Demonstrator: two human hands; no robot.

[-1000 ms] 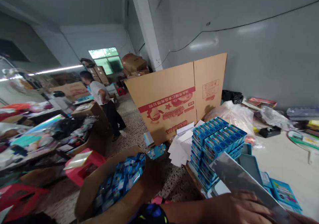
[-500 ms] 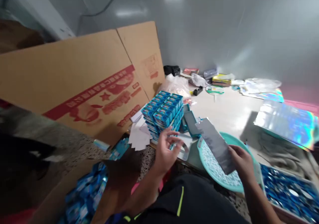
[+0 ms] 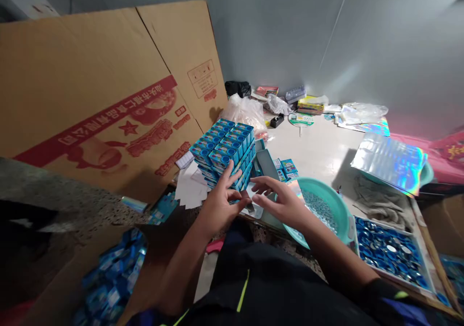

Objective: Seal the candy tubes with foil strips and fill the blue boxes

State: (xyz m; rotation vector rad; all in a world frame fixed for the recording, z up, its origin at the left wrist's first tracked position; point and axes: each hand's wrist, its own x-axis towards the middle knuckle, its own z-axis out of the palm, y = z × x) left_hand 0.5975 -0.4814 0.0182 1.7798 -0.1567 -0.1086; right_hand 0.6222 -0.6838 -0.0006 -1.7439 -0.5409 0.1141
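My left hand (image 3: 223,200) is closed in a pinch, thumb against a fingertip, on a small brownish strip (image 3: 245,196) that I cannot make out fully. Its index finger points up beside a stack of blue printed boxes (image 3: 228,149). Just to the right, my right hand (image 3: 277,198) hovers with fingers bent and thumb apart, and nothing shows in it. Partly behind the right hand is a teal basin (image 3: 339,210) full of small pale pieces. A shiny sheet (image 3: 295,188) shows at the basin's left rim. Grey-blue trays (image 3: 266,163) and small blue packs (image 3: 288,167) lie beyond the hands.
A big cardboard sheet (image 3: 90,75) leans at left. A carton of blue packs (image 3: 108,277) stands below it. At right are a white tray of blue round pieces (image 3: 393,248), a grey cloth (image 3: 380,205) and silvery sheets (image 3: 389,162). A tape dispenser (image 3: 277,120) sits farther back.
The dark grey sheet has left my right hand, which has moved left over the basin toward my left hand. The curved strip at my left hand now shows only as a short piece. The view has shifted.
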